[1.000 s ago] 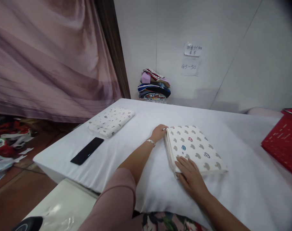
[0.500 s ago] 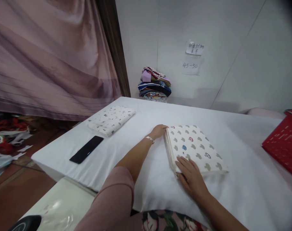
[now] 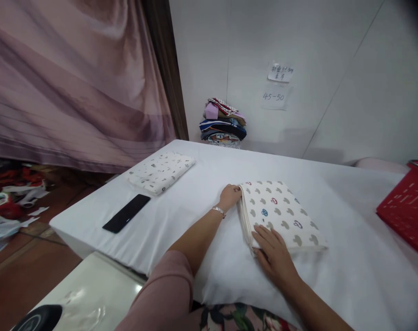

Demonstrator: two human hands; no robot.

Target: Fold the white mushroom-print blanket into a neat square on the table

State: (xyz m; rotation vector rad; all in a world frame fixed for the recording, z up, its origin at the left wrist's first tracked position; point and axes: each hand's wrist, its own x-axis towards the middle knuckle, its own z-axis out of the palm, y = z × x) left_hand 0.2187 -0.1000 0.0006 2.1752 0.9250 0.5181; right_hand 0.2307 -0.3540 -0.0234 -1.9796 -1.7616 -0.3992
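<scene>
A white folded cloth (image 3: 281, 211) printed with beige, red, blue and purple mushrooms lies flat on the white-covered table (image 3: 215, 161). My left hand (image 3: 230, 195) is at its far left corner, the fingers closed on the folded edge; the fingertips are partly hidden. Across the near left part of the same cloth rests my right hand (image 3: 272, 253), its fingers stretched out flat and the thumb by the near edge. Several layers show along the cloth's left side.
Another folded cloth (image 3: 162, 172) with small prints lies toward the table's left edge, with a black phone (image 3: 126, 214) nearer me. A red plastic basket (image 3: 407, 207) stands at the right. Beyond the far edge is a stack of fabrics (image 3: 223, 122) against the wall.
My left hand has shifted slightly at the cloth's far left corner, with its fingers more curled. My right hand stays on the cloth. The view has moved a little.
</scene>
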